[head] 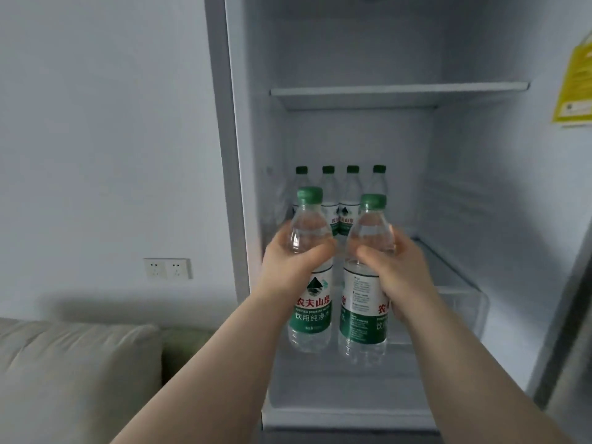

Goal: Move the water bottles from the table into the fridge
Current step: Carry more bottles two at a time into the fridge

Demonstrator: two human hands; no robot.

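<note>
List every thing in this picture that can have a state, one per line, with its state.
Fridge: open.
Left bottle: capped, upright, gripped by left hand.
Right bottle: capped, upright, gripped by right hand.
Four back bottles: capped, upright, in a row inside the fridge.
Wall socket: nothing plugged in.

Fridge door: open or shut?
Open: white fridge interior exposed, with white shelf and four green-capped clear plastic water bottles upright inside.

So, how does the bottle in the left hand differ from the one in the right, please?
The left bottle shows its logo; the right bottle shows small print. The left bottle sits slightly higher in view than the right bottle. Both are upright with green caps.
</note>
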